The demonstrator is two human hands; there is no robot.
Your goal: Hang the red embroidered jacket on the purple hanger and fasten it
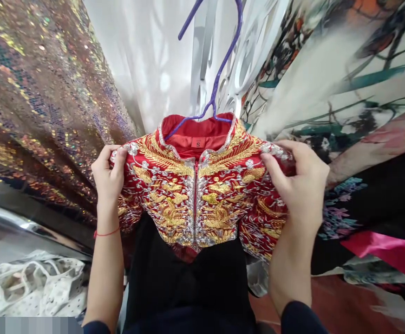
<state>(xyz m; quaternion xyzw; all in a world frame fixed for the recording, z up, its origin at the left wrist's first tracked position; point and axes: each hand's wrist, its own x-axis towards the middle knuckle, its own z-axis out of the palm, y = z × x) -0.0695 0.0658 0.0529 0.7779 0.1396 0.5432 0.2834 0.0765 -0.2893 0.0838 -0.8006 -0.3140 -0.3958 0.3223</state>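
Observation:
A short red jacket (219,195) with dense gold and silver embroidery hangs on a purple wire hanger (215,88) in front of me. Its front zipper is closed, and a red label with the letter S shows inside the stand collar. My left hand (108,174) pinches the shoulder on the left, thumb in front and fingers behind. On the other shoulder, my right hand (296,176) grips the cloth in the same way. The hanger's arms are mostly hidden inside the jacket, and its hook curves up above the collar.
Sequinned fabric (49,93) hangs at the left. At the right hang floral printed cloth (328,93) and black embroidered fabric (380,195) with a pink strip. A white scrollwork stand (202,60) rises behind the hanger. White dotted material (35,283) lies at lower left.

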